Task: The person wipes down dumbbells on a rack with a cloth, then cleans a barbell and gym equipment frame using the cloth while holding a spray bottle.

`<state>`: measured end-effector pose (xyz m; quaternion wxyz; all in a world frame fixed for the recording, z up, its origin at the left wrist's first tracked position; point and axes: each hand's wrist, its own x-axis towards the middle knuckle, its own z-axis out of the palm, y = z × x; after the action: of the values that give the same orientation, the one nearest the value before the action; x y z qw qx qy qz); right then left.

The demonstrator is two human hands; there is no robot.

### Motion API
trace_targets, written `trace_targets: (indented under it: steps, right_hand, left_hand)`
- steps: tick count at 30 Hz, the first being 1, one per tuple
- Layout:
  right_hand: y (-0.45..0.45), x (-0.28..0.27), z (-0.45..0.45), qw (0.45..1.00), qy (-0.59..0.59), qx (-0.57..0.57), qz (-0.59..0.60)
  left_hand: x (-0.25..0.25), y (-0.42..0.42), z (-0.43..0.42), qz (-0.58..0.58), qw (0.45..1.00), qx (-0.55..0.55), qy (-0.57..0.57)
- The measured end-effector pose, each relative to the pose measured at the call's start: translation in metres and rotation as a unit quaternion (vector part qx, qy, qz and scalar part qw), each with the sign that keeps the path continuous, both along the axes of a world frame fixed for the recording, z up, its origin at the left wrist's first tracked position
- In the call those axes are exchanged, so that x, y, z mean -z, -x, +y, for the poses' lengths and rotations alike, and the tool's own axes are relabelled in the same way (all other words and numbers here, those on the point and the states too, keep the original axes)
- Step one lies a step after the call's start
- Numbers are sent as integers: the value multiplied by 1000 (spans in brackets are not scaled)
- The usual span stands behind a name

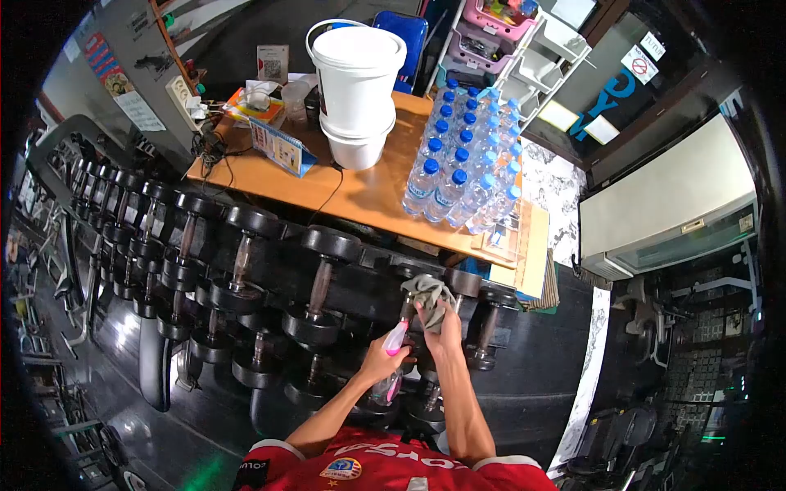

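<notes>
My left hand [381, 360] is closed around a spray bottle [396, 337] with a pink and white top, and its clear lower part shows below the fingers. Just to the right, my right hand [442, 331] grips a crumpled grey cloth [428, 296]. The cloth lies over or against a dumbbell on the rack; its exact contact is partly hidden by my hand. Black round-headed dumbbells [321, 288] with metal handles flank both hands, and another dumbbell [489, 326] sits to the right of the cloth.
Behind the rack stands a wooden table [368, 196] bearing stacked white buckets [358, 78], a desk calendar [278, 149] and many water bottles [464, 164] with blue caps. More dumbbells [184, 254] extend left. A white cabinet [667, 204] is at the right.
</notes>
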<state>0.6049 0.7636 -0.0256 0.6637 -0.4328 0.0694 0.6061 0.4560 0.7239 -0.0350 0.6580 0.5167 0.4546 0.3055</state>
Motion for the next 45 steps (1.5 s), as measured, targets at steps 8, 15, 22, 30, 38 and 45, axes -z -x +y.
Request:
trace_targets:
  steps: [8, 15, 22, 30, 38, 45]
  right_hand:
    - [17, 31, 38, 966, 35, -75, 246]
    - [5, -4, 29, 965, 1, 25, 262]
    - [-60, -64, -40, 966, -26, -110, -232]
    - [-61, -76, -69, 919, -101, -164, -345]
    - [-16, -4, -16, 786, -156, -217, -557]
    - [36, 4, -18, 628, -82, -205, -746]
  left_hand:
    - [39, -2, -8, -130, 990, -13, 60]
    - [38, -5, -11, -196, 974, -55, 96]
    - [35, 3, -10, -114, 993, -11, 17]
    - [19, 20, -24, -158, 985, -55, 49]
    - [16, 48, -41, -205, 972, -84, 75]
    - [21, 55, -45, -206, 972, -96, 64]
